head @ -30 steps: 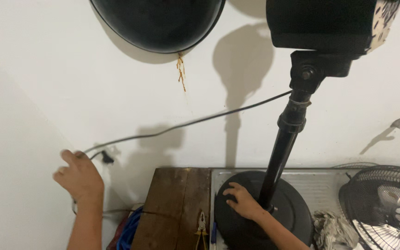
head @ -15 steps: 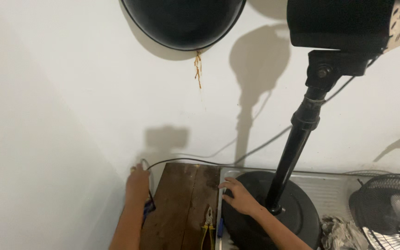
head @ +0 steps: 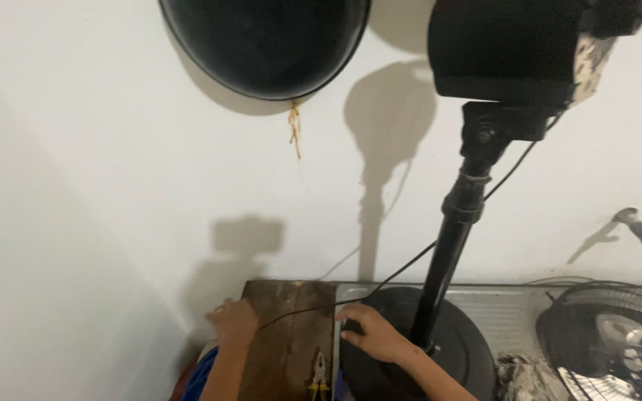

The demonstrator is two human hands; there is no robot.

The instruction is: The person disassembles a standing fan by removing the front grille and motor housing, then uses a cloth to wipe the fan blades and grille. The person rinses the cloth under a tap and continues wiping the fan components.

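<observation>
Against a white wall, a dark wooden board (head: 291,327) lies beside a ribbed metal tray (head: 514,312) that bears a fan stand's round black base (head: 455,349). A thin black cord (head: 299,312) runs crosswise over the board from the left hand (head: 233,323), curled at the board's left edge, its grip unclear, toward the right hand (head: 369,334), which rests with spread fingers on the base's left rim, holding nothing. The pole (head: 451,245) rises just right of that hand, yellow-handled pliers (head: 319,371) lie between the forearms, and a fan grille (head: 611,349) sits far right.
</observation>
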